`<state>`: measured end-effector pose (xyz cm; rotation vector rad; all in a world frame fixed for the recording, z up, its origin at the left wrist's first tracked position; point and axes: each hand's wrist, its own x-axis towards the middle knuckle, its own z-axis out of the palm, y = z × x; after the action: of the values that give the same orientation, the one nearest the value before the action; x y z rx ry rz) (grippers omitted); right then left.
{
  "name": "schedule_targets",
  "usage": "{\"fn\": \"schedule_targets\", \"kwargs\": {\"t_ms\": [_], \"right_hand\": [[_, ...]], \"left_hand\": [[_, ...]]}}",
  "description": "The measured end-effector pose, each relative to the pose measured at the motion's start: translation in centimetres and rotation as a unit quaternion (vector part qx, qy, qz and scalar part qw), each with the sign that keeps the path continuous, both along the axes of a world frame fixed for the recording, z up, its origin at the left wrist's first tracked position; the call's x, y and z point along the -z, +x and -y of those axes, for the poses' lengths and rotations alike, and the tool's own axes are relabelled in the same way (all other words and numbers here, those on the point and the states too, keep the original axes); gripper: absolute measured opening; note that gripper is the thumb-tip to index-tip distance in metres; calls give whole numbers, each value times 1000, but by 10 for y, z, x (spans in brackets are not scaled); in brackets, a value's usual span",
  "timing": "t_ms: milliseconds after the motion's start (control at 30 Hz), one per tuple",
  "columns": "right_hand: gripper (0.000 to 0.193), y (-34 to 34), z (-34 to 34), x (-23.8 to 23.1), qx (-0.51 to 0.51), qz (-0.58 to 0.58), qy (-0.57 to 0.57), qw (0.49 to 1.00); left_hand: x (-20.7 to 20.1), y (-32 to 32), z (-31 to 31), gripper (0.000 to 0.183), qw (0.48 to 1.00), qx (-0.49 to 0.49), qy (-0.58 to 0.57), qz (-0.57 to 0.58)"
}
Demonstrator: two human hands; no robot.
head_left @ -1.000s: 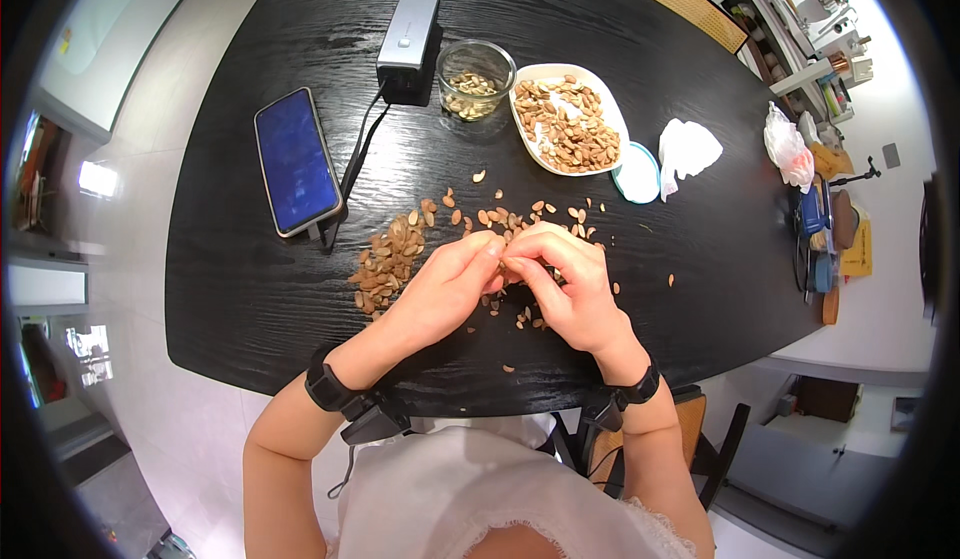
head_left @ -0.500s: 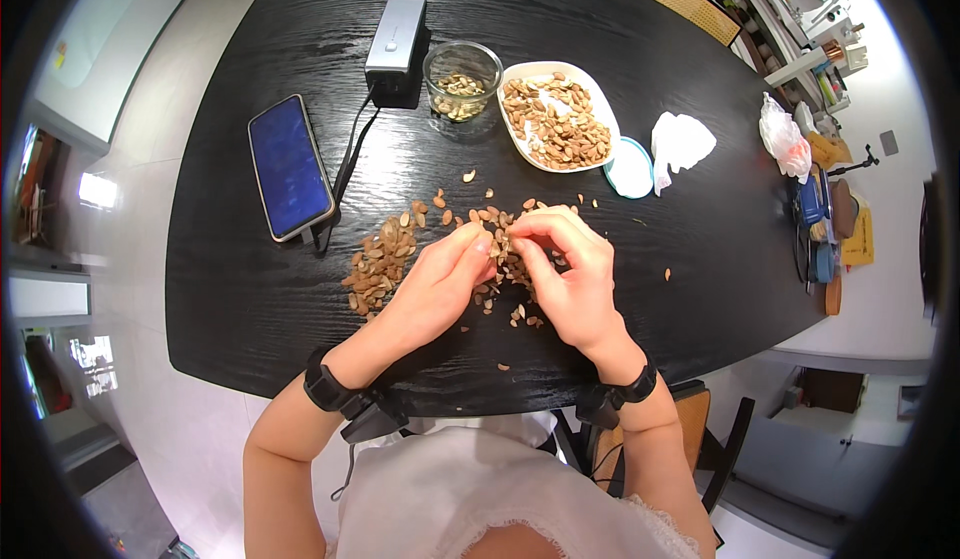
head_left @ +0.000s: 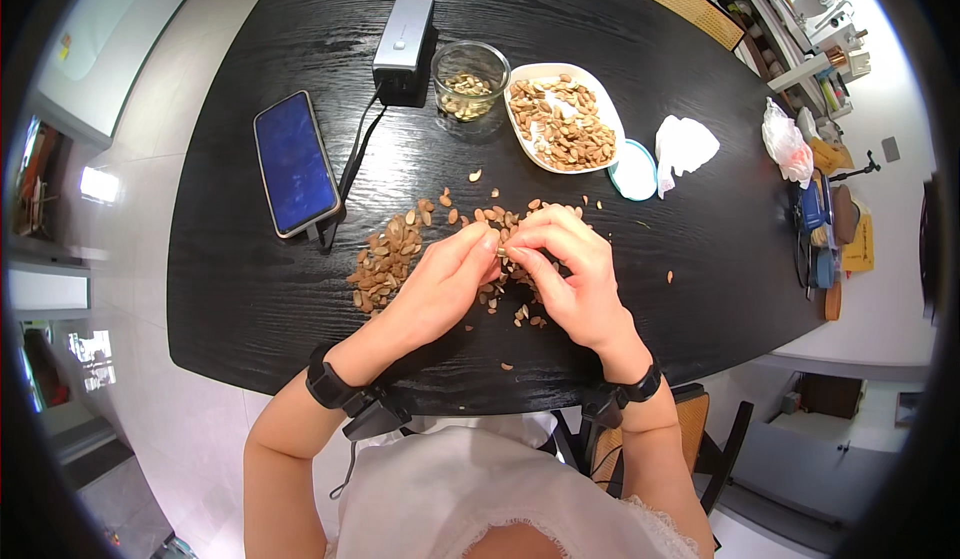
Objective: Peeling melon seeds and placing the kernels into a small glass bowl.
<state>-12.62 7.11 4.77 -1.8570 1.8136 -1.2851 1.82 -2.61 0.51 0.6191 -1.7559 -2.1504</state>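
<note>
My left hand (head_left: 452,277) and my right hand (head_left: 572,277) meet over the middle of the table, fingertips pinched together. Between them is a small pale-green and tan seed (head_left: 502,253), partly hidden by the fingers. Brown-shelled seeds (head_left: 385,259) lie heaped left of my left hand, and more shells and seeds spread beneath both hands. Beyond them stands a clear glass bowl (head_left: 441,99) with some greenish kernels (head_left: 468,87) at its bottom. Beside it, a white dish (head_left: 617,109) is filled with tan seeds or shells (head_left: 570,134).
On the left lies a phone (head_left: 297,164), cabled to a grey power bank (head_left: 404,39). A blue-rimmed round lid (head_left: 634,171) and crumpled white tissue (head_left: 685,147) sit right of the dish. Plastic bags (head_left: 786,144) and assorted items line the far right edge of the black table (head_left: 700,219).
Both hands stay in nearly the same place. The fingertips have shifted slightly around the seed, and the whole view has moved a little.
</note>
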Motion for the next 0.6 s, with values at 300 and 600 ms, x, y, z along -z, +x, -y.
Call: {"fn": "schedule_targets", "kwargs": {"t_ms": [300, 600], "right_hand": [[5, -11, -2, 5, 38, 126, 28, 991], [10, -7, 1, 2, 0, 146, 80, 986]], "left_hand": [[-11, 2, 1, 42, 991, 82, -70, 85], [-8, 7, 3, 24, 987, -26, 130, -86]]}}
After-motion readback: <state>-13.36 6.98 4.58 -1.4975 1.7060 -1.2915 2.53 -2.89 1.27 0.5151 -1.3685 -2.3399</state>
